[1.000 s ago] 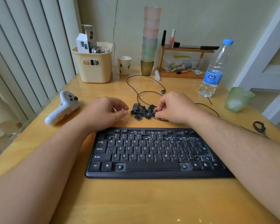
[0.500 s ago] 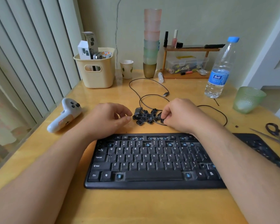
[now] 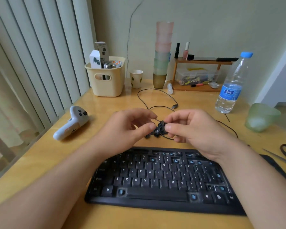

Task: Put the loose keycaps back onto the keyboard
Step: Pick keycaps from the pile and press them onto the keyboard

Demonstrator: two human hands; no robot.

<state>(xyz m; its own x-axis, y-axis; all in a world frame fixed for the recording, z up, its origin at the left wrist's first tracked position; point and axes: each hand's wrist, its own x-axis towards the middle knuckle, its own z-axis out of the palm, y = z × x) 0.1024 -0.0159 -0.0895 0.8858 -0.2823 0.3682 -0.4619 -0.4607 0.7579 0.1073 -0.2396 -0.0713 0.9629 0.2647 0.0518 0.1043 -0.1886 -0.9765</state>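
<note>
Pinching at a small pile of loose black keycaps (image 3: 158, 131) behind the black keyboard (image 3: 162, 180) on the yellow wooden bench (image 3: 40, 164): both hands, left hand (image 3: 127, 129) and right hand (image 3: 193, 129), fingers curled; which caps each holds, cannot tell. Cream plastic basket (image 3: 106, 80) holds small boxes; clear lidded box (image 3: 195, 76) holds assorted small items.

We are seeing black loose keycaps (image 3: 157, 132) lying heaped just behind the black keyboard (image 3: 163, 180), which is lying flat, showing several blue bare switch sockets.
</note>
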